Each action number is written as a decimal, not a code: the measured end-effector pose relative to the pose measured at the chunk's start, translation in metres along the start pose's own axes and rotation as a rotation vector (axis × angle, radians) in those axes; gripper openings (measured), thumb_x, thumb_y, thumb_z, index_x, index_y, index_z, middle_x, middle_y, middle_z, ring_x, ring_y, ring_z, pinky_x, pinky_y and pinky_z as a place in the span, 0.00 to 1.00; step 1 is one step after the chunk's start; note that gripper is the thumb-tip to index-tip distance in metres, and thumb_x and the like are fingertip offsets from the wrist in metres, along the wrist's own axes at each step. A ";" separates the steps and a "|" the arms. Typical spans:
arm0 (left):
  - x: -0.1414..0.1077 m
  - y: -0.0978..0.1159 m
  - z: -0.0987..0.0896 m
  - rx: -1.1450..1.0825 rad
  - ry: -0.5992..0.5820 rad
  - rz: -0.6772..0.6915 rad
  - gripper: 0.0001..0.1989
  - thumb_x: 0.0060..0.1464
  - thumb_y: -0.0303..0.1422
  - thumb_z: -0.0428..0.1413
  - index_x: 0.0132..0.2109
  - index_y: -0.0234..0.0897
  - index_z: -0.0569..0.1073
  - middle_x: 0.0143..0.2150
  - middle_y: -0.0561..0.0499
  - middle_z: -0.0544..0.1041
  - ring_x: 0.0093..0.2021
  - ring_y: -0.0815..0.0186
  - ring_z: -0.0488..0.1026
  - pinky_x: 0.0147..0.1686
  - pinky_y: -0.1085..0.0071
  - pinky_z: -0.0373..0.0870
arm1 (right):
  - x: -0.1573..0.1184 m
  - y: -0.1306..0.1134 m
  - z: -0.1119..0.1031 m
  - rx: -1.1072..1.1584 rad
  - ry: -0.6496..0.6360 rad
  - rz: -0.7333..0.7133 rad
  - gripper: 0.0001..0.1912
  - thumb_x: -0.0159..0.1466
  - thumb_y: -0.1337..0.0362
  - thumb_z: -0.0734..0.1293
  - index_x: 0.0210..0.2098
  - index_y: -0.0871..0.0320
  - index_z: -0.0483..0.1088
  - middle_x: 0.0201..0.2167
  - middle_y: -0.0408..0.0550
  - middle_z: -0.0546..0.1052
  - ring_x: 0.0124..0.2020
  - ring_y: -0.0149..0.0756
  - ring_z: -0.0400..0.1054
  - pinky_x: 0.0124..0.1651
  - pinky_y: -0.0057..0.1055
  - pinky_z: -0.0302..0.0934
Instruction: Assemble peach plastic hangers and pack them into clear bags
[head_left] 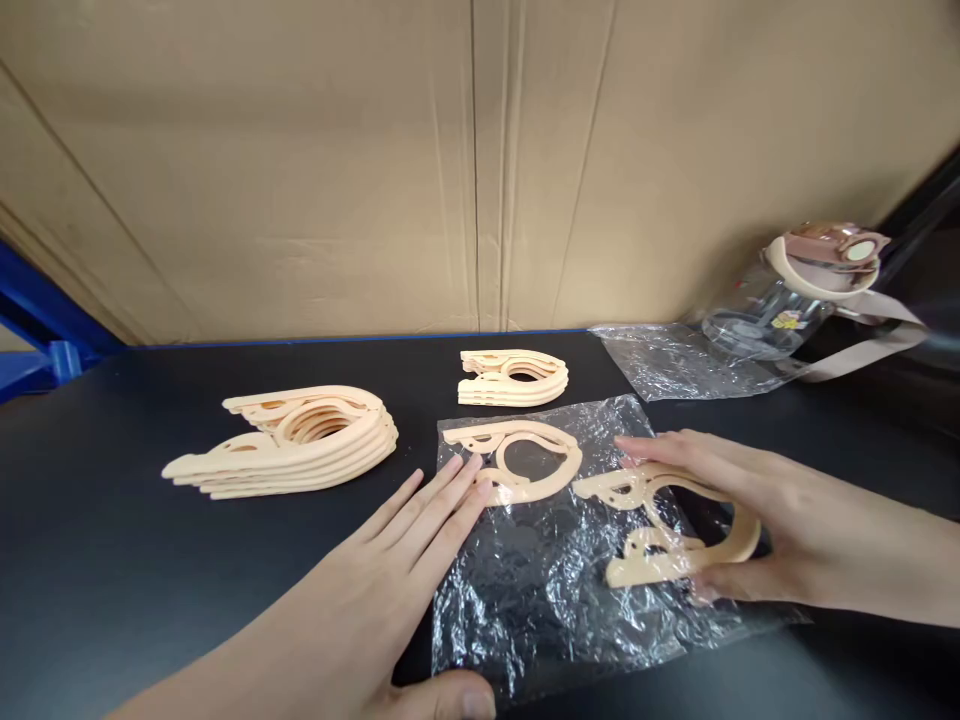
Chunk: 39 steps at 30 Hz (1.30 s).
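Note:
A clear plastic bag (pixel 525 590) lies crinkled on the black table. One cream folded hanger (pixel 564 480) rests at its upper left part. My left hand (pixel 397 560) lies flat with its fingers spread, the fingertips touching that hanger's lower left end and the bag's left edge. On the right, my right hand (pixel 757 510) grips another cream folded hanger (pixel 652 572) between thumb and fingers, over the bag's right part. Whether this second hanger is inside or on top of the bag, I cannot tell.
Stacks of cream folded hangers sit at the left (pixel 300 470) and back middle (pixel 517 392). Another clear bag (pixel 660 365) lies at the back right beside a transparent bottle (pixel 772 310) with a strap. Cardboard (pixel 337 180) stands behind the black table (pixel 90 520).

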<state>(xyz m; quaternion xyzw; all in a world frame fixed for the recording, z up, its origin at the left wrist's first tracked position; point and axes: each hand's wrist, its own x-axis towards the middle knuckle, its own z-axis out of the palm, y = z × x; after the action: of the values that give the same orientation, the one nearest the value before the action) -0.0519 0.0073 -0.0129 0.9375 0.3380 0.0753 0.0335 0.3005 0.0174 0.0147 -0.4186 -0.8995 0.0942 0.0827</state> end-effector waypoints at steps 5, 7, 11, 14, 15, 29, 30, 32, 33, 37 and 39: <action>0.001 0.003 -0.002 -0.008 -0.051 -0.037 0.48 0.57 0.56 0.51 0.71 0.41 0.35 0.71 0.43 0.47 0.67 0.43 0.54 0.60 0.50 0.64 | 0.006 -0.003 0.012 0.039 0.032 -0.071 0.45 0.59 0.52 0.71 0.69 0.46 0.48 0.61 0.51 0.68 0.60 0.50 0.64 0.56 0.45 0.67; 0.002 0.003 -0.003 -0.029 -0.048 -0.043 0.48 0.57 0.56 0.52 0.71 0.42 0.35 0.71 0.44 0.47 0.67 0.44 0.53 0.60 0.50 0.64 | 0.003 0.004 0.009 0.050 0.013 -0.055 0.46 0.58 0.50 0.71 0.69 0.46 0.48 0.61 0.51 0.68 0.59 0.51 0.65 0.56 0.45 0.67; 0.003 0.004 -0.002 -0.054 -0.037 -0.061 0.47 0.57 0.56 0.52 0.71 0.43 0.37 0.72 0.45 0.47 0.68 0.45 0.53 0.61 0.51 0.62 | -0.008 0.025 -0.008 0.049 -0.043 0.083 0.44 0.54 0.48 0.73 0.66 0.44 0.56 0.59 0.49 0.70 0.57 0.53 0.67 0.55 0.45 0.68; 0.002 0.004 -0.002 -0.055 -0.021 -0.063 0.46 0.57 0.55 0.53 0.71 0.44 0.38 0.72 0.46 0.48 0.68 0.47 0.53 0.62 0.52 0.62 | -0.013 0.032 -0.014 0.062 -0.018 0.134 0.40 0.56 0.50 0.72 0.65 0.42 0.58 0.56 0.47 0.74 0.55 0.50 0.69 0.55 0.43 0.68; 0.002 0.003 -0.003 -0.049 -0.021 -0.059 0.46 0.57 0.55 0.53 0.71 0.44 0.38 0.72 0.46 0.48 0.68 0.46 0.53 0.61 0.52 0.63 | -0.013 0.031 -0.013 0.078 -0.002 0.135 0.38 0.57 0.51 0.72 0.65 0.42 0.58 0.53 0.47 0.75 0.54 0.49 0.70 0.54 0.43 0.68; 0.002 0.003 -0.001 -0.013 -0.005 -0.044 0.46 0.56 0.54 0.53 0.72 0.43 0.41 0.71 0.45 0.50 0.67 0.47 0.57 0.60 0.52 0.65 | -0.001 -0.010 0.019 0.222 0.134 0.071 0.31 0.60 0.56 0.71 0.62 0.43 0.61 0.42 0.46 0.77 0.46 0.42 0.71 0.47 0.39 0.69; 0.002 0.003 -0.001 -0.005 -0.008 -0.044 0.45 0.58 0.53 0.53 0.72 0.43 0.40 0.71 0.46 0.50 0.67 0.48 0.57 0.60 0.52 0.65 | -0.001 -0.009 0.019 0.246 0.134 0.072 0.30 0.61 0.57 0.70 0.62 0.43 0.61 0.42 0.46 0.77 0.46 0.42 0.71 0.47 0.39 0.69; 0.002 0.003 -0.002 0.015 -0.009 -0.048 0.42 0.61 0.49 0.52 0.72 0.43 0.39 0.71 0.48 0.49 0.68 0.51 0.56 0.61 0.55 0.65 | -0.001 -0.007 0.018 0.288 0.142 0.074 0.28 0.63 0.59 0.69 0.61 0.44 0.62 0.41 0.46 0.77 0.46 0.42 0.71 0.47 0.39 0.68; 0.001 0.004 -0.002 0.025 -0.009 -0.051 0.41 0.61 0.48 0.51 0.72 0.43 0.39 0.71 0.48 0.49 0.68 0.51 0.56 0.61 0.55 0.65 | 0.000 -0.007 0.018 0.300 0.143 0.075 0.27 0.63 0.59 0.69 0.61 0.45 0.63 0.41 0.47 0.78 0.46 0.42 0.72 0.47 0.39 0.68; -0.001 0.004 -0.002 0.028 -0.005 -0.055 0.41 0.61 0.47 0.52 0.72 0.43 0.40 0.71 0.48 0.49 0.68 0.51 0.56 0.60 0.54 0.65 | 0.005 -0.013 0.018 0.315 0.147 0.072 0.27 0.61 0.62 0.70 0.59 0.48 0.65 0.40 0.47 0.79 0.44 0.41 0.72 0.46 0.38 0.69; -0.001 0.005 -0.001 0.007 0.001 -0.060 0.41 0.61 0.47 0.52 0.72 0.45 0.41 0.71 0.48 0.50 0.68 0.50 0.56 0.61 0.54 0.64 | 0.008 -0.015 0.018 0.326 0.153 0.063 0.27 0.61 0.62 0.70 0.59 0.48 0.66 0.39 0.47 0.79 0.43 0.40 0.73 0.45 0.38 0.69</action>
<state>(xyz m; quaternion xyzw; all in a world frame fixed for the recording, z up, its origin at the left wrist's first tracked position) -0.0497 0.0034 -0.0113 0.9271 0.3661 0.0732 0.0321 0.2797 0.0121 0.0010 -0.4335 -0.8499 0.2092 0.2145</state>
